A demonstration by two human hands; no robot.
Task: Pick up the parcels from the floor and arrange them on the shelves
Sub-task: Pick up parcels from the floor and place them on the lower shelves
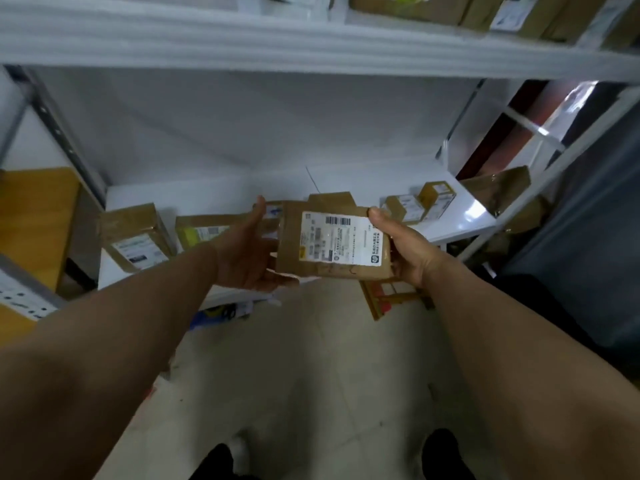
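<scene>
My right hand [405, 251] grips the parcel [332, 244], its fingers hidden beneath; my left hand [247, 251] rests straight-fingered against its left edge.

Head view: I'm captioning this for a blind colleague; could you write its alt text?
A person's right hand grips a flat brown labelled parcel, left hand steadying its other edge, before a white shelf. Other cardboard parcels sit on that shelf; a carton lies on the floor.

On lower shelf [460, 216]: brown box [136, 237] at left end, yellow-labelled box [204, 232] nearer middle, two small boxes [403, 207] near right end; flat carton [391, 299] on floor [311, 358] below.
</scene>
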